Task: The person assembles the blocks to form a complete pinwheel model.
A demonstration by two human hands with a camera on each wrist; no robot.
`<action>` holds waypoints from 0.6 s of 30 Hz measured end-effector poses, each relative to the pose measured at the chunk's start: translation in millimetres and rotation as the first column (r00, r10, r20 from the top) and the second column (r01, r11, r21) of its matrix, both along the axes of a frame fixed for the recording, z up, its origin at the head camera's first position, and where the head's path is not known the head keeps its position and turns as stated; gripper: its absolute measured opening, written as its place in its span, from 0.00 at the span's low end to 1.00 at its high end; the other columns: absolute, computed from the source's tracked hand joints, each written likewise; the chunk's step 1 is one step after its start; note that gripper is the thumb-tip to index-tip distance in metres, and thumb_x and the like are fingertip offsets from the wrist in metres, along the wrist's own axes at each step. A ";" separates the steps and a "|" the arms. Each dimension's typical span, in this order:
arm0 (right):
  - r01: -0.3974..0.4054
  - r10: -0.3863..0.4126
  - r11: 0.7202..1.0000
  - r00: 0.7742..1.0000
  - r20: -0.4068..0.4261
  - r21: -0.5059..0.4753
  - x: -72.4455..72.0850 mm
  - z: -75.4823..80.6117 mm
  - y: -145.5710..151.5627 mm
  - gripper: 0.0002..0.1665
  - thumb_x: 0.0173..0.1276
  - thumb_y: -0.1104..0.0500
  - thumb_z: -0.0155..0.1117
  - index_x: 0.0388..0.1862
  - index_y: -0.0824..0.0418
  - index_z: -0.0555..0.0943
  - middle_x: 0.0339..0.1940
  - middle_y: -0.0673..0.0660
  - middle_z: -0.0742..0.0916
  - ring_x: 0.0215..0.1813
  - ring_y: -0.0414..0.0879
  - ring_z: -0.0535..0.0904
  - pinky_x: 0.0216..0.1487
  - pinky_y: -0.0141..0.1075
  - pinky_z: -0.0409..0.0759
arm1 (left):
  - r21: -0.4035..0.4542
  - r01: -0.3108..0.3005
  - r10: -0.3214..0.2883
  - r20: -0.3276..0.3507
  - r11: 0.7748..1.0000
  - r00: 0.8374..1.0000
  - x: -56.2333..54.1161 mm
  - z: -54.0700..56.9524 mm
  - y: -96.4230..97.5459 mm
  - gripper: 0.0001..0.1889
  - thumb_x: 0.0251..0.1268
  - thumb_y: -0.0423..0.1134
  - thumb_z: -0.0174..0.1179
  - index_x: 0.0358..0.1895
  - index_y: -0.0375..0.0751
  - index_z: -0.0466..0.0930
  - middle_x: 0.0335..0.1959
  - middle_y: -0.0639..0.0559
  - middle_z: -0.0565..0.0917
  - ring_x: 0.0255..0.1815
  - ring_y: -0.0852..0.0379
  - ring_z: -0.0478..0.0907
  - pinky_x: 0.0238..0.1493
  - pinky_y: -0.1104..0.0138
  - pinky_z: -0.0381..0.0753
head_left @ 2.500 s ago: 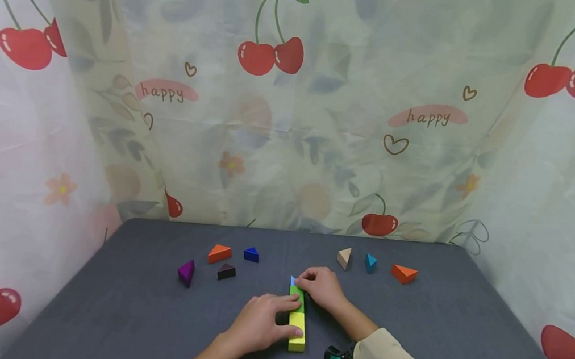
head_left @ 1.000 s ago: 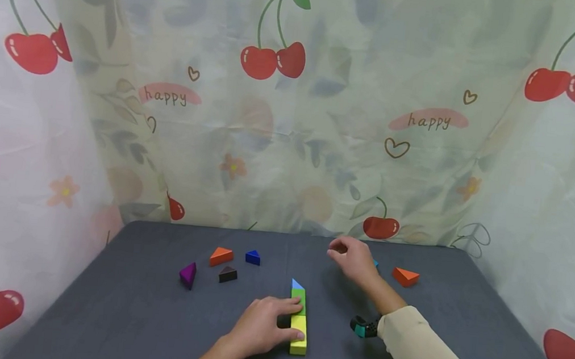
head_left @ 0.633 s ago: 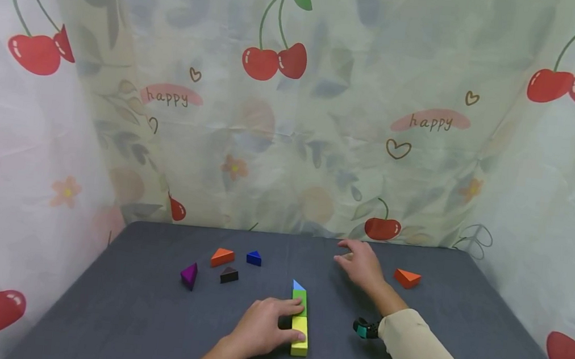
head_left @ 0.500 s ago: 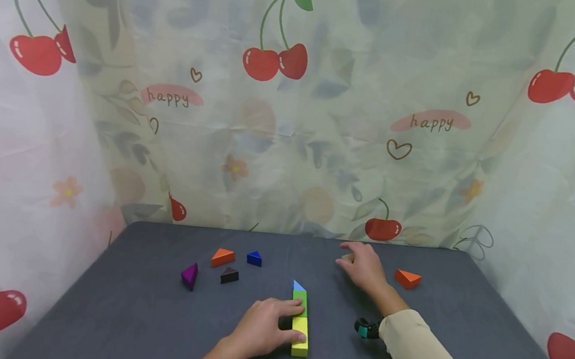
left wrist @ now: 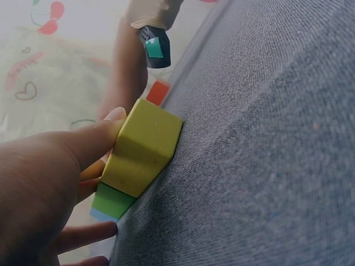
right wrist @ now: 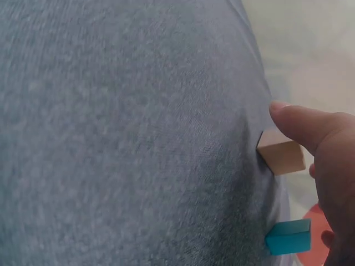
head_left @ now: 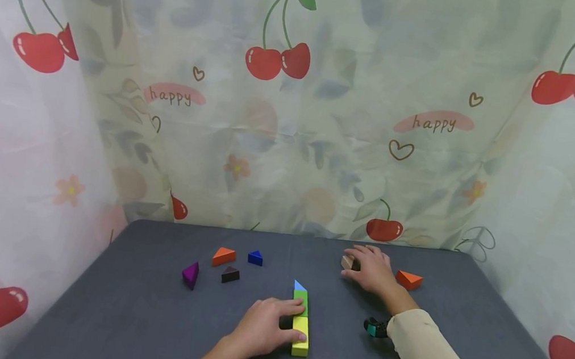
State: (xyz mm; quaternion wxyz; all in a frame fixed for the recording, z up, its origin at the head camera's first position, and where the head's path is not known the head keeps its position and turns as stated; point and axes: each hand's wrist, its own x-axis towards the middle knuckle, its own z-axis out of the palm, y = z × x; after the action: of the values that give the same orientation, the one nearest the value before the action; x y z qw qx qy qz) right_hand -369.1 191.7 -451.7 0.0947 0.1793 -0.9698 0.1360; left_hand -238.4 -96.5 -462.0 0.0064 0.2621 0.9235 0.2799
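Note:
My left hand (head_left: 264,326) rests on a row of blocks, thumb on the yellow block (head_left: 299,340) and a fingertip on the green block (head_left: 301,301). A light-blue triangular block (head_left: 300,286) caps the far end of that row. Toward the back right, my right hand (head_left: 373,269) reaches over a beige wooden triangular block (head_left: 347,262), which shows between its spread thumb and fingers. In the right wrist view the thumb lies over the beige block (right wrist: 282,155), and a teal block (right wrist: 289,237) sits close by; the head view hides the teal one behind the hand.
An orange triangular block (head_left: 409,279) lies right of my right hand. On the left are purple (head_left: 190,275), orange (head_left: 223,256), black (head_left: 230,275) and dark-blue (head_left: 255,257) triangular blocks. A printed curtain (head_left: 290,145) hangs behind the grey cloth-covered table (head_left: 127,314).
My right hand has left the light-blue block and moved back and right to the beige one, spreading thumb and fingers around it. My left hand stays on the row.

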 end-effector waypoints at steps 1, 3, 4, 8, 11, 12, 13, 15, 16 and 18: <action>0.000 0.000 1.000 1.000 0.006 -0.003 0.1 0.0 0.5 0.34 0.62 0.44 0.70 0.65 0.55 0.77 0.67 0.62 0.75 0.69 0.66 0.61 0.61 0.65 0.56 | -0.001 0.001 -0.001 -0.002 1.000 1.000 -0.1 0.1 -0.1 0.31 0.56 0.67 0.62 0.61 0.58 0.80 0.63 0.68 0.74 0.61 0.53 0.74 0.57 0.45 0.69; -0.002 0.002 1.000 1.000 0.014 -0.005 0.3 -0.3 1.5 0.33 0.63 0.45 0.69 0.65 0.54 0.77 0.66 0.62 0.76 0.68 0.66 0.62 0.60 0.65 0.57 | 0.002 -0.001 0.001 0.001 1.000 1.000 -0.2 -0.1 0.0 0.31 0.55 0.67 0.62 0.61 0.58 0.80 0.63 0.68 0.74 0.61 0.53 0.74 0.58 0.45 0.69; -0.001 0.001 1.000 1.000 0.018 -0.008 0.2 -0.6 1.6 0.32 0.63 0.46 0.69 0.65 0.54 0.78 0.65 0.62 0.77 0.68 0.65 0.62 0.60 0.65 0.58 | 0.001 0.001 -0.001 -0.003 1.000 1.000 -0.3 -0.5 -0.4 0.31 0.55 0.67 0.62 0.61 0.58 0.80 0.63 0.68 0.74 0.61 0.53 0.74 0.57 0.44 0.69; -0.002 0.002 1.000 1.000 0.018 -0.011 -0.4 -0.7 1.4 0.29 0.65 0.48 0.69 0.63 0.54 0.79 0.64 0.61 0.78 0.65 0.64 0.66 0.57 0.63 0.61 | 0.003 -0.003 0.003 -0.005 1.000 1.000 -0.1 -1.2 -0.3 0.31 0.55 0.67 0.62 0.61 0.59 0.80 0.63 0.69 0.75 0.61 0.53 0.74 0.57 0.45 0.70; 0.008 -0.007 1.000 1.000 0.012 -0.009 -1.3 0.0 0.9 0.27 0.65 0.49 0.69 0.62 0.54 0.80 0.62 0.60 0.80 0.62 0.63 0.68 0.55 0.62 0.64 | 0.004 0.003 -0.003 -0.021 1.000 1.000 0.2 -1.4 0.0 0.31 0.55 0.67 0.62 0.61 0.59 0.80 0.63 0.69 0.74 0.61 0.54 0.74 0.57 0.46 0.71; 0.011 -0.011 1.000 1.000 0.010 -0.006 -1.7 0.3 0.9 0.27 0.65 0.49 0.69 0.62 0.54 0.80 0.62 0.60 0.80 0.61 0.63 0.69 0.54 0.62 0.64 | 0.003 0.006 -0.005 -0.030 1.000 1.000 0.4 -1.3 -0.1 0.31 0.55 0.66 0.62 0.61 0.59 0.80 0.63 0.68 0.74 0.60 0.54 0.75 0.56 0.46 0.71; 0.013 -0.013 1.000 1.000 0.008 0.000 -2.1 0.5 0.7 0.26 0.64 0.49 0.69 0.61 0.54 0.80 0.61 0.59 0.80 0.60 0.62 0.69 0.54 0.61 0.65 | 0.002 0.008 -0.008 -0.036 1.000 0.999 0.6 -1.1 -0.1 0.31 0.55 0.66 0.62 0.61 0.59 0.80 0.63 0.68 0.74 0.60 0.54 0.75 0.56 0.46 0.71; 0.016 -0.016 1.000 1.000 0.009 0.006 -2.9 1.0 0.0 0.26 0.64 0.49 0.70 0.60 0.54 0.81 0.61 0.59 0.81 0.59 0.61 0.70 0.53 0.61 0.66 | 0.000 0.009 -0.009 -0.042 1.000 0.999 0.8 -0.7 -0.2 0.30 0.56 0.66 0.63 0.61 0.59 0.80 0.63 0.68 0.75 0.60 0.54 0.75 0.56 0.46 0.71; 0.015 -0.015 1.000 1.000 0.008 0.010 -3.3 1.3 -0.5 0.26 0.64 0.49 0.70 0.60 0.54 0.81 0.60 0.59 0.81 0.58 0.61 0.70 0.53 0.60 0.66 | -0.002 0.009 -0.009 -0.041 1.000 0.999 0.9 -0.2 -0.5 0.30 0.56 0.66 0.63 0.61 0.59 0.80 0.63 0.68 0.75 0.60 0.54 0.75 0.56 0.46 0.71; 0.012 -0.012 1.000 1.000 0.007 0.017 -4.1 2.1 -1.8 0.26 0.63 0.49 0.71 0.59 0.54 0.81 0.60 0.59 0.81 0.58 0.60 0.70 0.53 0.60 0.66 | -0.004 0.008 -0.009 -0.040 1.000 0.999 0.8 0.2 -1.2 0.30 0.56 0.66 0.63 0.61 0.59 0.80 0.63 0.68 0.75 0.60 0.54 0.75 0.56 0.46 0.71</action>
State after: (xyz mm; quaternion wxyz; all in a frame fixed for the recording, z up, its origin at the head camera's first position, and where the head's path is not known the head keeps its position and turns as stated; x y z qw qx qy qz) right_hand -373.2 190.0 -449.6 0.0905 0.1739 -0.9722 0.1280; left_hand -237.6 -97.7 -461.8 -0.0104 0.2716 0.9229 0.2728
